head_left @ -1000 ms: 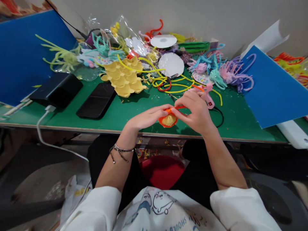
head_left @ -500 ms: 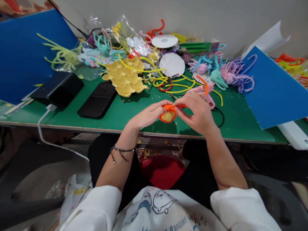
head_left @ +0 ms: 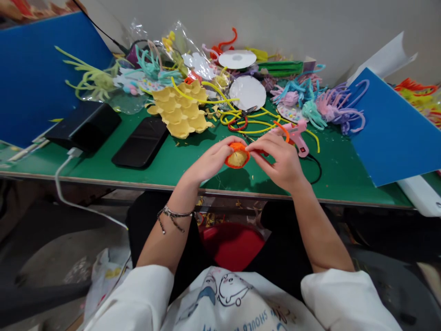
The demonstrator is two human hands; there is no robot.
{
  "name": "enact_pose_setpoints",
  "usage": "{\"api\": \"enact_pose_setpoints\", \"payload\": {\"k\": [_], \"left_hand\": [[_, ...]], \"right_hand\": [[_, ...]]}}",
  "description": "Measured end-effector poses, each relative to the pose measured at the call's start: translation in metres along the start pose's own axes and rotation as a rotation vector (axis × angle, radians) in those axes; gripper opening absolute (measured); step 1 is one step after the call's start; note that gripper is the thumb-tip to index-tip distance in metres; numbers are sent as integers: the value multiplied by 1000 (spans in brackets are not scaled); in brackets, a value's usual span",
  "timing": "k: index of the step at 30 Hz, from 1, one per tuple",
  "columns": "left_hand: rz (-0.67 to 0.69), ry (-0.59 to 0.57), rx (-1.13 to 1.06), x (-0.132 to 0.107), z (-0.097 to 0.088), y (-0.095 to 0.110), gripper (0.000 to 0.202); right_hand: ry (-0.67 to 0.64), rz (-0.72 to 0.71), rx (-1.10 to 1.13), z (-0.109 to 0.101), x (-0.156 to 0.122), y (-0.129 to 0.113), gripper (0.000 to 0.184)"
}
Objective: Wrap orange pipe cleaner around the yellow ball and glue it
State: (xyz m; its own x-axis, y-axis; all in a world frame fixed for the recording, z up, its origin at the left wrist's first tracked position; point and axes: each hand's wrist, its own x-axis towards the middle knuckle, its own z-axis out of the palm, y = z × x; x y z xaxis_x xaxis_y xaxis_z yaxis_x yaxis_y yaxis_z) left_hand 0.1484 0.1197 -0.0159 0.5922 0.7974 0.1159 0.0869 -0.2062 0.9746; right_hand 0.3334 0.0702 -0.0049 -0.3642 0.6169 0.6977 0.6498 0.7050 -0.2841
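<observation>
"Cup [head_left: 237,159], yellow within and orange at the rim: where does it lie, and what is new?"

"Centre of the scene, held between both hands, seemingly just above the green table [head_left: 165,171]. Compared with a second ago, it sits farther from the near edge, and the stretch of orange pipe cleaner [head_left: 285,130] between rim and right hand [head_left: 280,161] no longer shows. This suggests that the winding about the rim is under way."

"And the fingers?"

"Those of the left hand [head_left: 213,161] grip the left side; those of the right are pinched narrow at the right side, apparently on the pipe cleaner, whose free end curves out before the pink glue gun [head_left: 300,138]."

"Which writing is legible?"

"SHOULD, on the white shirt [head_left: 227,308]; neighbouring words are cropped or unclear. No brand is readable on the phone [head_left: 140,142], left."
</observation>
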Motion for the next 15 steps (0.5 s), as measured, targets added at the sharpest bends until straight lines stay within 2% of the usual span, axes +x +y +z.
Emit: {"api": "enact_pose_setpoints", "payload": {"k": [9, 15], "left_hand": [[11, 6, -81, 1, 1, -2, 29], [-15, -10, -38, -1, 0, -2, 33]], "right_hand": [[-1, -5, 36, 2, 0, 1, 18], [5, 15, 22, 2, 0, 2, 16]]}}
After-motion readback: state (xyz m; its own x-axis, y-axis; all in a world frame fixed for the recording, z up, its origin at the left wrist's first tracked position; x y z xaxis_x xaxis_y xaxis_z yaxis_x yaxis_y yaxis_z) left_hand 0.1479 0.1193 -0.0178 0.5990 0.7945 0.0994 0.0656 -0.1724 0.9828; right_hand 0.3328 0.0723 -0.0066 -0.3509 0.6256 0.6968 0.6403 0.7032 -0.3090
